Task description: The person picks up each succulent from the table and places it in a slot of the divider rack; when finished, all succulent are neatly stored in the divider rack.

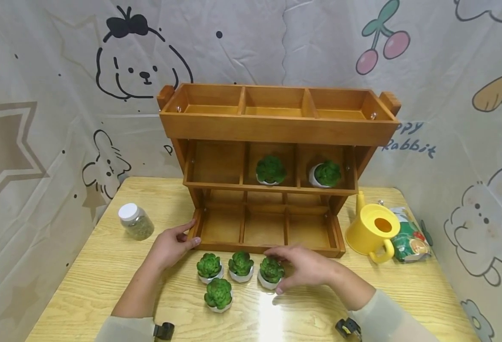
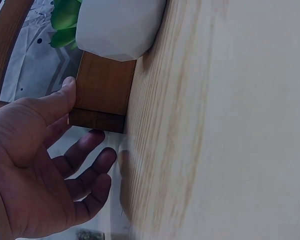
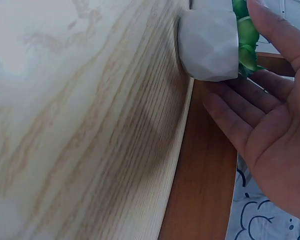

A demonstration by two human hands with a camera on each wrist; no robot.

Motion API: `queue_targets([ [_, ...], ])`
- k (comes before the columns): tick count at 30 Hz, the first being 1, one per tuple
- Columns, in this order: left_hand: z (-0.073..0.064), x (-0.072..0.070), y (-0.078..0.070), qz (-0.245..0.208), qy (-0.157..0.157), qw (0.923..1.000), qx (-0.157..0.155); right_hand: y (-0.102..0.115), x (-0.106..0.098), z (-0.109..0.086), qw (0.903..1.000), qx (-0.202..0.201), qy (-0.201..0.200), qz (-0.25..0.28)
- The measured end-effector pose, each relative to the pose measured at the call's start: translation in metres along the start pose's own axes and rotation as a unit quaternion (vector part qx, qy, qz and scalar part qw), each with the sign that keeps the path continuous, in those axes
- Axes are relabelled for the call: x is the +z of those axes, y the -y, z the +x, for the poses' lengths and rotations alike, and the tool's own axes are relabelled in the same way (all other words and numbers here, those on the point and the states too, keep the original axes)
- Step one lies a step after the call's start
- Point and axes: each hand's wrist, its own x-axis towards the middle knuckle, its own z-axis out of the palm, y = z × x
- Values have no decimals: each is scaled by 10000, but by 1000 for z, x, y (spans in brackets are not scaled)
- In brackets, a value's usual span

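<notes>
My left hand (image 1: pixel 171 244) is at the left front corner of the brown wooden tiered shelf's (image 1: pixel 251 248) lowest tray, its thumb against the front and index finger round the side; the other fingers are loosely bent. My right hand (image 1: pixel 308 268) spreads round a small potted succulent (image 1: pixel 271 273), thumb on the near side and fingers on the far side. In the right wrist view its white faceted pot (image 3: pixel 210 47) stands on the table, the fingers fairly straight beside it. More potted succulents (image 1: pixel 241 266) (image 1: pixel 209 267) (image 1: pixel 218 293) stand left of it.
Two potted succulents (image 1: pixel 271 170) (image 1: pixel 325 174) sit in the middle tier's centre and right compartments. A white-lidded jar (image 1: pixel 136 221) stands left. Right of the shelf are a yellow watering can (image 1: pixel 368 230) and a green printed packet (image 1: pixel 408 237). Printed cloth (image 1: pixel 251 42) hangs behind the table (image 1: pixel 311 318).
</notes>
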Motion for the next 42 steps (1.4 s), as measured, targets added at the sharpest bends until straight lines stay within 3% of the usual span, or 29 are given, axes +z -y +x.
queue_targets([
  [8, 0, -1, 1, -81, -17, 10000, -19, 1, 3, 5, 9998, 70, 24, -208],
  [16, 0, -1, 1, -48, -24, 9999, -91, 2, 7, 12, 9997, 208, 107, 27],
  [42, 1, 1, 2, -115, 0, 9999, -53, 12, 1, 13, 9998, -11, 194, 88],
])
